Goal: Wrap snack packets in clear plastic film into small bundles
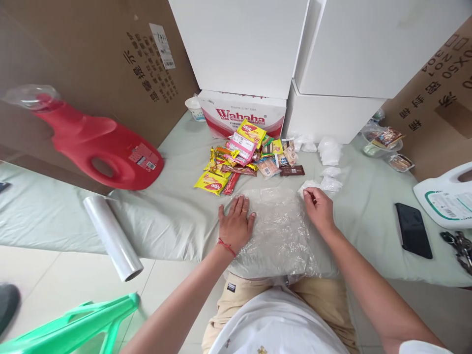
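Clear plastic film (pixel 280 231) lies crumpled on the pale green cloth (pixel 177 196), directly before the person, its near edge close to the tan trousers (pixel 223 300). The left hand (pixel 236 223) rests flat on the film's left side, fingers a little spread, gripping nothing. The right hand (pixel 320 207) has its fingertips drawn together at the film's far right corner; whether they pinch film or the small white packet (pixel 309 185) beside them cannot be told. Thin and wrinkled as it looks, the film could cling to itself, or tear if tugged by one corner while the left palm pins the other side. Sliding it forward might snag the red-wrapped bar (pixel 231 184). The film roll (pixel 112 238), its lower end jutting past the cloth's edge, could tip onto the floor (pixel 165 275) if knocked
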Action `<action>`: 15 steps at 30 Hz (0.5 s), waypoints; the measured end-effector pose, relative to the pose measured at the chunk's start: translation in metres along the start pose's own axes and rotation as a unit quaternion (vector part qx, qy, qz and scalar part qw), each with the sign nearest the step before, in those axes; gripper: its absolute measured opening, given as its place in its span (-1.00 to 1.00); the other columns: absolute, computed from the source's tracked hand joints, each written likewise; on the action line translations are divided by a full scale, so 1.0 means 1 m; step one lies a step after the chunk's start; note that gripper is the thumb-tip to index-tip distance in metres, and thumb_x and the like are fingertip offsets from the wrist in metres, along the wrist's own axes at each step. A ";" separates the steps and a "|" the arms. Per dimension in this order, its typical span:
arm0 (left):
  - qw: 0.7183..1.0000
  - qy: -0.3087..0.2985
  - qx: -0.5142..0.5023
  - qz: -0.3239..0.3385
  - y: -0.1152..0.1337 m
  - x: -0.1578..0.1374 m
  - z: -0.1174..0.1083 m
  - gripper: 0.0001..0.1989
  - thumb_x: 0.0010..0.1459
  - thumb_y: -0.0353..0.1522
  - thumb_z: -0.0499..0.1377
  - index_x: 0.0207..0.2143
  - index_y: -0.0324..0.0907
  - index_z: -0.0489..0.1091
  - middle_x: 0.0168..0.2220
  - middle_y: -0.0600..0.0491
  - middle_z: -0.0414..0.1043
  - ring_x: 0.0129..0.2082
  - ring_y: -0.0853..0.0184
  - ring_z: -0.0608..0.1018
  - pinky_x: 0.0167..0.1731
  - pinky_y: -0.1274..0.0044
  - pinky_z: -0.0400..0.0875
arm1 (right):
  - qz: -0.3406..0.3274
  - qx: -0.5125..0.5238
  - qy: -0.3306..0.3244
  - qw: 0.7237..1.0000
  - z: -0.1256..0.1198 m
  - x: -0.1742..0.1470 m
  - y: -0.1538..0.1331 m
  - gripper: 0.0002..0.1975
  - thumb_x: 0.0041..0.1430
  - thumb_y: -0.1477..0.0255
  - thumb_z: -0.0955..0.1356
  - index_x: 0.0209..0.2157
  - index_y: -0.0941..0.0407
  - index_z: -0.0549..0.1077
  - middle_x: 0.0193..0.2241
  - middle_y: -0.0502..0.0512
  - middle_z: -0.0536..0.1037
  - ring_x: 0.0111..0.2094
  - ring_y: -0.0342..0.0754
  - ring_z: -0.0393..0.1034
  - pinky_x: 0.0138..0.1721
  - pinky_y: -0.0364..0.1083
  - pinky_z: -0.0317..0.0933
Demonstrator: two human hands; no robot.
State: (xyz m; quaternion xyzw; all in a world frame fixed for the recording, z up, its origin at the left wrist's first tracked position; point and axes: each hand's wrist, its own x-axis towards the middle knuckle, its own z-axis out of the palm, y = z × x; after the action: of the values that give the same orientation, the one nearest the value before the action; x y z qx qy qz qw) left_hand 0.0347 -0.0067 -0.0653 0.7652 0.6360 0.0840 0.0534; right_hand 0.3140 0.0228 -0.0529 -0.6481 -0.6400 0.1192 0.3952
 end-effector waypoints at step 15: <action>1.000 -0.015 -0.022 0.014 -0.032 0.018 -0.018 -0.46 0.46 -0.18 -0.22 0.36 -0.06 0.23 0.40 -0.04 0.21 0.44 0.12 0.18 0.39 -0.06 -0.16 | -0.243 -0.109 -0.187 0.945 0.011 0.008 -0.007 -0.56 0.43 0.29 0.21 0.24 0.09 0.41 0.24 0.26 0.41 0.24 0.17 0.26 0.26 0.21 0.15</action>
State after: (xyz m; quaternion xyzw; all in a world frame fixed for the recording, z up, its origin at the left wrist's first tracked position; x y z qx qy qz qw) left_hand 0.0039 0.0166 -0.0522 0.7738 0.6224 0.0873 0.0783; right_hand 0.3033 0.0335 -0.0523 -0.4780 -0.8497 0.0680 0.2122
